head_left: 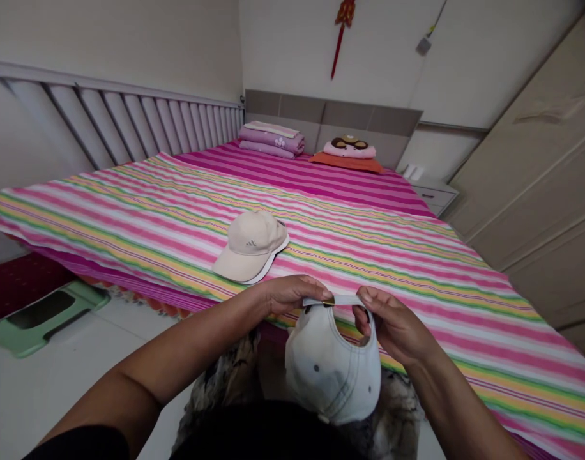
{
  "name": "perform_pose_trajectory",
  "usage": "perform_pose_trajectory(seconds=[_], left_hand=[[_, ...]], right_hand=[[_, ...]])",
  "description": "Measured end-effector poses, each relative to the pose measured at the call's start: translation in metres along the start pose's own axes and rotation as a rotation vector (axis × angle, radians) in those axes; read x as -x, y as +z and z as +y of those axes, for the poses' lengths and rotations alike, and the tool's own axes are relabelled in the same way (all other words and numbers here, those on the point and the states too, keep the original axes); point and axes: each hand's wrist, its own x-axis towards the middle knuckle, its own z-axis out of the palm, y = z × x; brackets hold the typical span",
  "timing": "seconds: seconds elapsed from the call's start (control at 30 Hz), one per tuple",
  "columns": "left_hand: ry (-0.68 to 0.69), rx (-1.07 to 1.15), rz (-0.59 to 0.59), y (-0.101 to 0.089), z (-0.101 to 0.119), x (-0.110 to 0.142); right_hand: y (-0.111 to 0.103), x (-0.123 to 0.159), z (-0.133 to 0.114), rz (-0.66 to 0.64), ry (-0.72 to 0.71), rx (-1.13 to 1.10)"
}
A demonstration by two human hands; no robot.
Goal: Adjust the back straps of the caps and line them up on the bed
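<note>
In front of my chest I hold a white baseball cap (331, 377) upside-down, with its back opening facing up. My left hand (290, 294) pinches the fabric back strap (331, 300) beside its small metal buckle (327, 302). My right hand (388, 324) grips the strap's other end at the opposite side of the opening. A beige Adidas cap (251, 246) lies on the striped bed sheet (369, 268), beyond my hands and to the left, touching neither hand.
The wide bed has a folded pink quilt (272, 139), a pillow on an orange cushion (347, 156) and a grey headboard (333, 115). A white slatted rail (120, 115) runs along its left. A green stool (48, 322) stands on the floor; wardrobe doors (527, 166) stand right.
</note>
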Motion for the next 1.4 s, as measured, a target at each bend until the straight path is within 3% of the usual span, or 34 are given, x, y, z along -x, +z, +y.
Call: perform_pose_trajectory(seconds=[0.17,0.4,0.63,0.87,1.03,1.23,1.33,1.4], left_hand=[[0.038,-0.008,-0.031,0.003,0.004,0.003],[0.083,-0.071,0.023,0.003,0.006,0.005],[0.101,0.022,0.015,0.004,0.003,0.004],[0.249,0.164,0.053,0.000,0.016,0.013],[0.230,0.168,0.047,-0.009,0.020,0.015],[0.140,0.073,-0.185,-0.015,0.027,0.021],[0.145,0.083,-0.202,-0.013,0.022,0.017],[0.214,0.076,-0.099,-0.006,0.017,0.011]], right_hand=[[-0.002,0.001,-0.002,-0.018,-0.018,0.014],[-0.003,0.002,-0.003,-0.010,-0.019,-0.045],[-0.006,0.003,-0.010,-0.035,-0.022,-0.031],[-0.020,0.002,-0.002,-0.188,0.149,-0.015],[-0.017,0.003,-0.005,0.034,-0.022,-0.198],[-0.005,0.004,-0.021,0.241,-0.149,-0.400],[0.002,0.001,-0.028,0.229,-0.125,-0.493],[0.005,-0.003,-0.031,0.159,-0.098,-0.572]])
